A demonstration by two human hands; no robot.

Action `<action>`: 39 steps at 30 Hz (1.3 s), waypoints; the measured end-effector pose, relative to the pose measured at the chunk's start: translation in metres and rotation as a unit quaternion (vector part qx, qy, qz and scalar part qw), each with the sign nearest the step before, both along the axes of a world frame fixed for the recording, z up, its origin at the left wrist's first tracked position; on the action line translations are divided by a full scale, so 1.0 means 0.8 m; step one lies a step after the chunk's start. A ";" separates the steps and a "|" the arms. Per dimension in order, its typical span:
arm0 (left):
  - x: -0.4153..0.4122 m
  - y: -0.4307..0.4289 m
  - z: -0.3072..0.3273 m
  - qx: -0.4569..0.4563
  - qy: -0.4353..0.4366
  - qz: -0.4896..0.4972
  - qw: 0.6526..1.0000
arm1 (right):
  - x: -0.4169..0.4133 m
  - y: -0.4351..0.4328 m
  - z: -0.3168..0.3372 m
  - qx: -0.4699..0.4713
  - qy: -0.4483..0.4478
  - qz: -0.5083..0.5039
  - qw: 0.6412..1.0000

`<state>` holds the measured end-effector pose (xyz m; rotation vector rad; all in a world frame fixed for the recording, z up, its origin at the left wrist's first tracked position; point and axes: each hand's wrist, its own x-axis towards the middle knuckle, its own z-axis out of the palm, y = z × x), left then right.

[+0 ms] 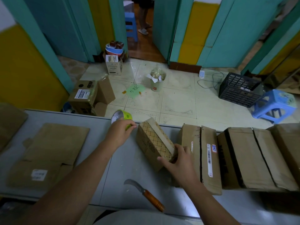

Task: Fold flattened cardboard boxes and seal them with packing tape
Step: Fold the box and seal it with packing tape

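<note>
Resting mid-table, the small box [153,143] is gripped at its near end by the right hand [177,161]; the left hand [121,133] curls round a tape roll [121,117] beside it. The grey table [123,161] holds flattened cardboard [55,143], taped boxes [243,156] and a knife [144,194]; tiled floor [178,99] lies beyond.

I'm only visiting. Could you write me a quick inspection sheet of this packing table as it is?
Surface: grey table, in use.
Job's things: small box mid-table; tape roll; flattened cardboard on the left; folded boxes in a row on the right.
Clutter: curved knife near the front edge.
Hands: left hand grips the tape roll; right hand holds the small box's near end.
Cables: power strip with its cable on the floor.
Surroundings: bin, black crate, blue stool, teal doors.
</note>
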<state>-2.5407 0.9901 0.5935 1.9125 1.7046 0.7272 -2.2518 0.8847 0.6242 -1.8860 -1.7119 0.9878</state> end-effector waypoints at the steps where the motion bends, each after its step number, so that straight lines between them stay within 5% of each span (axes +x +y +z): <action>1: -0.001 0.000 0.000 -0.002 0.001 0.007 1.000 | 0.000 0.000 -0.001 0.000 -0.002 0.000 1.000; 23: 0.003 -0.016 0.012 0.006 0.029 0.044 0.999 | -0.002 0.000 -0.002 0.005 -0.004 0.015 1.000; 39: 0.000 -0.002 0.027 -0.113 -0.015 0.070 0.991 | -0.001 -0.002 -0.003 0.023 -0.014 0.044 0.999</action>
